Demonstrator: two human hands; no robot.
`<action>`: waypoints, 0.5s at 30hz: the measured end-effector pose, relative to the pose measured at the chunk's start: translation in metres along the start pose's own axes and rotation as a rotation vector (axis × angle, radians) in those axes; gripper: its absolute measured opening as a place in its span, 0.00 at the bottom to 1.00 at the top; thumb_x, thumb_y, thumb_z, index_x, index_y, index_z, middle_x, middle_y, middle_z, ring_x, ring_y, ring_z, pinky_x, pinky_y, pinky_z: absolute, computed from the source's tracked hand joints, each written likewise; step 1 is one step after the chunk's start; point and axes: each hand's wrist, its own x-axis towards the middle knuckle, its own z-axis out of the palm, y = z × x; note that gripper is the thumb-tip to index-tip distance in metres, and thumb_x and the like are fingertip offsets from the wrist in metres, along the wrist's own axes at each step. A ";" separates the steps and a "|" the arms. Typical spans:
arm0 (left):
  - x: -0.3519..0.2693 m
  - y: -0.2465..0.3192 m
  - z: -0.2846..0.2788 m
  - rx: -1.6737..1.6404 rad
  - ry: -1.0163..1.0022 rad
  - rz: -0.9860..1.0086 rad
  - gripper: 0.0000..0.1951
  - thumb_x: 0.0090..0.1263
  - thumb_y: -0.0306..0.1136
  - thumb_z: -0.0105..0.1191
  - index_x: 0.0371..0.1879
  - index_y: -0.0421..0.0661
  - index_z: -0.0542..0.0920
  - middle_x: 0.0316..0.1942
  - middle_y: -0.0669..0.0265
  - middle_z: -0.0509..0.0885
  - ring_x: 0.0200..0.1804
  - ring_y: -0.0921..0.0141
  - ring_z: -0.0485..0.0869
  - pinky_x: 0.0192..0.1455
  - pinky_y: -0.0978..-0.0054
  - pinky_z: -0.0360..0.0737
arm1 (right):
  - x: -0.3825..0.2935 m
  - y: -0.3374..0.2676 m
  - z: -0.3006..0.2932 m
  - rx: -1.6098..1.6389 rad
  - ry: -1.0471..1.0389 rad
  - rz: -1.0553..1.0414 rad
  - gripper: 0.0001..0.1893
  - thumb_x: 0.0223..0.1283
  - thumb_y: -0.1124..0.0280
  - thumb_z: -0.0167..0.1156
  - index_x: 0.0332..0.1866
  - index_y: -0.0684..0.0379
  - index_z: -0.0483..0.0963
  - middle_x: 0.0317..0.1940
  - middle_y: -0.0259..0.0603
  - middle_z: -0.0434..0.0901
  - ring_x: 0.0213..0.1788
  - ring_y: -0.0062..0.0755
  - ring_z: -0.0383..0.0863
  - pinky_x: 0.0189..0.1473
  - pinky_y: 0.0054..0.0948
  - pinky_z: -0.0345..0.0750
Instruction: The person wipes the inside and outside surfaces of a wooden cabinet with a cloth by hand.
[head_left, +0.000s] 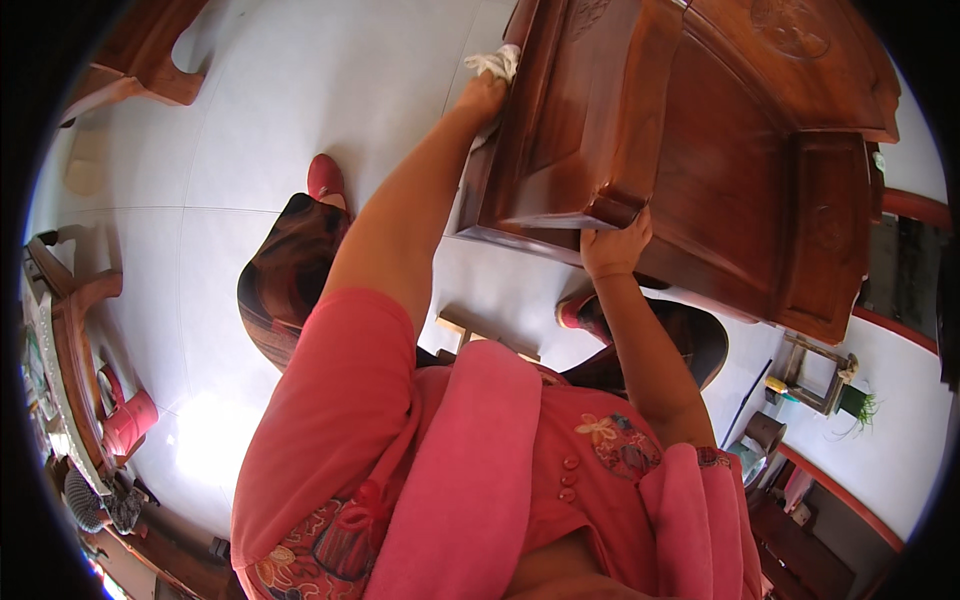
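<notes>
A scrunched white cloth (496, 61) is in my left hand (486, 96), pressed against the outer side of a polished reddish-brown wooden seat (720, 127). My left arm stretches far forward to reach it. My right hand (616, 247) grips the near end of the seat's thick armrest (637, 142), its fingers partly hidden beneath the wood. Beyond the armrest, the high backrest (810, 37) has carved panels. My feet, in red shoes (325, 177), stand apart on the pale tiled floor (247, 112).
Another wooden furniture piece (142, 67) stands at the upper left. A glass-topped wooden table (71, 322) is at the left rim, beside a pink pitcher (131, 421). Another person (97, 499) is at the lower left. A small wooden stool (450, 324), a brown bin (766, 429) and a potted plant (855, 403) are nearby.
</notes>
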 end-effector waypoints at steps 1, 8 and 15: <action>-0.027 0.041 0.013 0.057 -0.036 0.187 0.11 0.70 0.31 0.42 0.46 0.45 0.76 0.50 0.48 0.77 0.51 0.47 0.80 0.53 0.53 0.78 | -0.008 0.021 -0.001 -0.045 -0.015 0.064 0.30 0.60 0.55 0.54 0.69 0.53 0.67 0.70 0.53 0.63 0.72 0.54 0.59 0.70 0.54 0.56; -0.188 0.063 -0.039 -0.505 -0.128 -0.258 0.11 0.72 0.33 0.40 0.46 0.46 0.75 0.50 0.48 0.75 0.54 0.46 0.75 0.57 0.57 0.74 | 0.001 0.008 -0.005 -0.040 0.016 0.025 0.29 0.62 0.53 0.52 0.67 0.54 0.69 0.69 0.53 0.65 0.71 0.55 0.61 0.69 0.53 0.58; -0.259 0.100 -0.023 -0.875 0.060 -0.650 0.15 0.76 0.37 0.37 0.48 0.41 0.74 0.51 0.47 0.76 0.57 0.49 0.74 0.58 0.60 0.72 | 0.003 0.008 -0.002 -0.022 -0.004 0.060 0.29 0.63 0.52 0.52 0.67 0.52 0.70 0.70 0.52 0.64 0.72 0.54 0.60 0.69 0.53 0.57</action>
